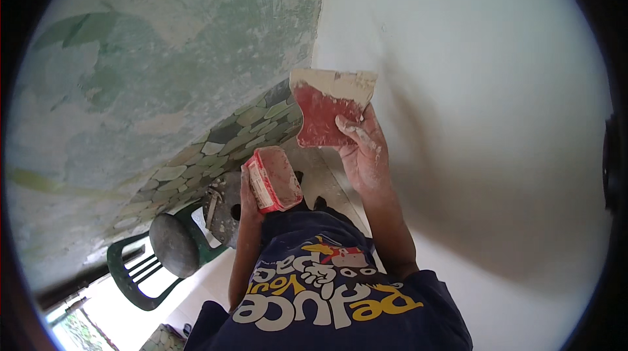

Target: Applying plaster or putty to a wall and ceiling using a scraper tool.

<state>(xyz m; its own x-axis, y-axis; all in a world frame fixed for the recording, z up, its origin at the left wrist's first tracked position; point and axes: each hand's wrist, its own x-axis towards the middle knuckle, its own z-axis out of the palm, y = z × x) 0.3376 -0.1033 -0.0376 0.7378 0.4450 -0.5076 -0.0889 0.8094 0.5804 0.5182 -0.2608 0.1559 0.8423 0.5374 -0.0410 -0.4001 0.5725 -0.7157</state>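
Note:
My right hand point(367, 158) grips a flat red plastic putty spreader point(325, 117), thumb across its face. Pale putty point(333, 81) coats the spreader's far edge, and smears of it mark my thumb and fingers. The spreader is raised close to the corner where the two walls meet. Lower and to the left, my left hand point(249, 197) is wrapped round the side of a red rectangular plastic tub point(277, 179). Pale residue covers the inside of the tub, which is tilted so that its opening shows.
A smooth white wall point(484, 122) rises on the right. The left wall point(176, 43) is patchy green, with a stone-patterned band point(226, 145) below. A green plastic chair point(134, 285) with a round grey object point(174, 245) and a splattered stool-like surface point(224, 210) stand at lower left.

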